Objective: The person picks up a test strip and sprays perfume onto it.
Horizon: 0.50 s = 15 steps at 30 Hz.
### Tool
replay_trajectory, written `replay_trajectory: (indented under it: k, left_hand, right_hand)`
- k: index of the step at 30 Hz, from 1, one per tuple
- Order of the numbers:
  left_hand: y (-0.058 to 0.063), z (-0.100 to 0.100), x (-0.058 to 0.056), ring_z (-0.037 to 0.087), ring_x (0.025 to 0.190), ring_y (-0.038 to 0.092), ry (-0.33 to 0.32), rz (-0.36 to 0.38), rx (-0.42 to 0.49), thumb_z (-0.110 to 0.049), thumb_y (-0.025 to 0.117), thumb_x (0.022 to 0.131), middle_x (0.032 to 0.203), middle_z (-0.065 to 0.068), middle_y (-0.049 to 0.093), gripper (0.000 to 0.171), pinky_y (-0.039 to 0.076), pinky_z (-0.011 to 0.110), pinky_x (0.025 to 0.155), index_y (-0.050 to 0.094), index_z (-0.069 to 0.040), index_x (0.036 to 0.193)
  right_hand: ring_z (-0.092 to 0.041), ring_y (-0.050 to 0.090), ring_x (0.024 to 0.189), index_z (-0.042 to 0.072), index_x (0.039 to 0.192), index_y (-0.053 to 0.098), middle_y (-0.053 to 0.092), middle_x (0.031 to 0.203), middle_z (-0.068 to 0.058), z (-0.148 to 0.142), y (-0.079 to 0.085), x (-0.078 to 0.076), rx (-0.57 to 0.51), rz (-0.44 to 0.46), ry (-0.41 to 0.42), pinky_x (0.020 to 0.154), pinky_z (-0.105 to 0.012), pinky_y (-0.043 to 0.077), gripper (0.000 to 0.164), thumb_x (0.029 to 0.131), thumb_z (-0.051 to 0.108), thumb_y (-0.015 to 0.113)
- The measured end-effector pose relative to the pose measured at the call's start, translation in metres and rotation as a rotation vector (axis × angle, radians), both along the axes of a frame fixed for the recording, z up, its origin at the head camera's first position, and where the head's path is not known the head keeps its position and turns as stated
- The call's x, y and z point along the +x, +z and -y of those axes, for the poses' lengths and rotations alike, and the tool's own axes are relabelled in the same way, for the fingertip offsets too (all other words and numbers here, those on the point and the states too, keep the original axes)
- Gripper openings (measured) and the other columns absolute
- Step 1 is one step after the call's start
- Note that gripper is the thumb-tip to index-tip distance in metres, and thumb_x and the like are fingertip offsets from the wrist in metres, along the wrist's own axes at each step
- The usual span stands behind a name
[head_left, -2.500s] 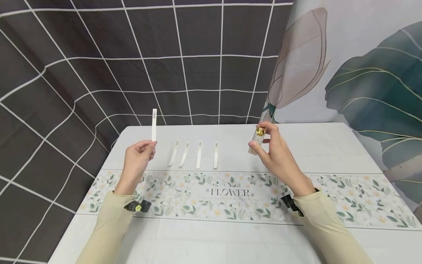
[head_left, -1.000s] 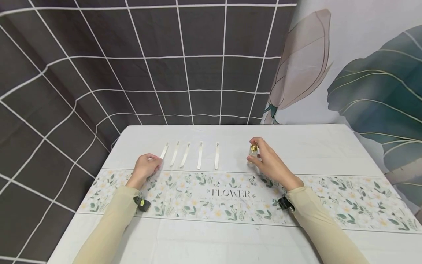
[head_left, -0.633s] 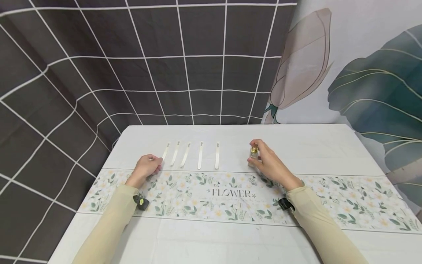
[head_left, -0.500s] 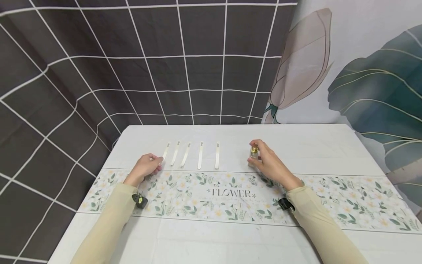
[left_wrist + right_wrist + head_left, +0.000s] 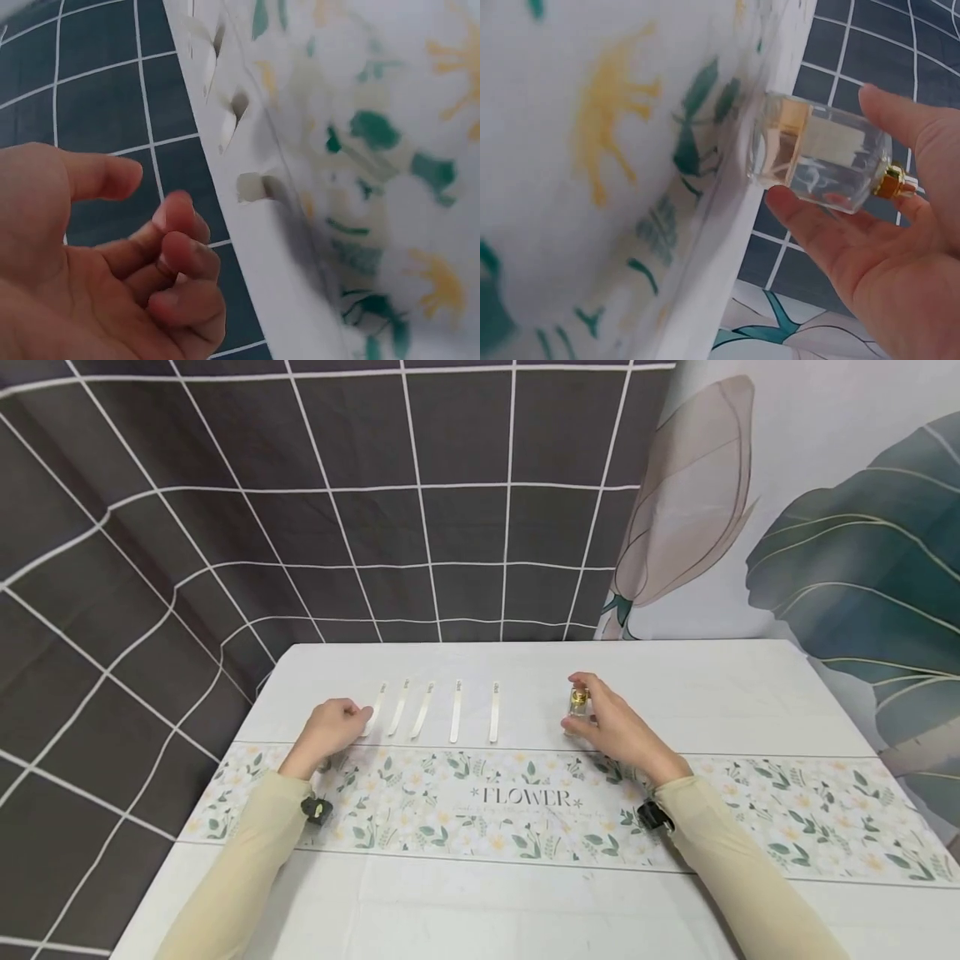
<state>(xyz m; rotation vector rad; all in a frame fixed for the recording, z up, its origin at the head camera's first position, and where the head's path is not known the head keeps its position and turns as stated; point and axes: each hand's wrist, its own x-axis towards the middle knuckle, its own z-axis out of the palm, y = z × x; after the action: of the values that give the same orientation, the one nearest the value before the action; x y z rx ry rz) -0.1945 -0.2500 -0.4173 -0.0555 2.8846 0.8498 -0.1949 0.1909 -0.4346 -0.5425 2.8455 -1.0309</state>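
In the head view, the left hand hovers beside the leftmost white strip. Its fingers are loosely curled in the left wrist view, apart from the thumb, with nothing between them. The right hand is around a clear glass perfume bottle with a gold neck. The bottle stands upright, some amber liquid in its base. In the right wrist view a gap shows between thumb and glass, while the fingers lie along the bottle's other side. Other white strips with small dark print, such as this strip, lie in the row.
The table cover is white, crossed by a floral band reading FLOWER. A dark curtain with white grid lines hangs behind and at the left. A leaf-printed curtain hangs at the right.
The left hand has lowered its white strip onto the table at the row's left end and let it go. The right hand has lowered the perfume bottle to the table and loosened around it.
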Motion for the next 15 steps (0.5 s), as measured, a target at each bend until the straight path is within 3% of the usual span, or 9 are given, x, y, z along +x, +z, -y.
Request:
replay_trajectory:
  k: [3,8,15]
  left_hand:
    - [0.004,-0.003,-0.003,0.017,0.06,0.048,-0.021,0.021,-0.006,-0.033,0.049,0.104,0.063,0.001,0.05,0.042,0.043,0.028,0.056,0.067,0.0,0.086]
    - [0.003,-0.011,-0.005,0.013,0.05,0.04,-0.05,0.104,-0.04,-0.034,0.051,0.103,0.053,-0.004,0.038,0.046,0.038,0.026,0.049,0.052,-0.012,0.063]
    - [-0.002,-0.023,-0.007,0.011,0.046,0.037,-0.069,0.162,-0.04,-0.033,0.053,0.103,0.05,-0.005,0.037,0.049,0.035,0.023,0.046,0.052,-0.013,0.059]
  right_hand:
    - [-0.042,0.061,0.117,0.01,0.156,0.028,0.041,0.155,-0.021,-0.002,0.003,-0.002,0.009,0.017,0.002,0.098,-0.057,0.049,0.074,0.098,0.03,0.07]
    - [-0.043,0.046,0.138,0.009,0.156,0.028,0.038,0.158,-0.019,-0.004,0.006,-0.005,0.017,0.038,0.002,0.109,-0.062,0.04,0.075,0.098,0.032,0.069]
    - [-0.043,0.045,0.139,0.008,0.156,0.028,0.039,0.158,-0.019,-0.004,0.003,-0.004,0.021,0.056,-0.004,0.111,-0.062,0.038,0.075,0.098,0.031,0.07]
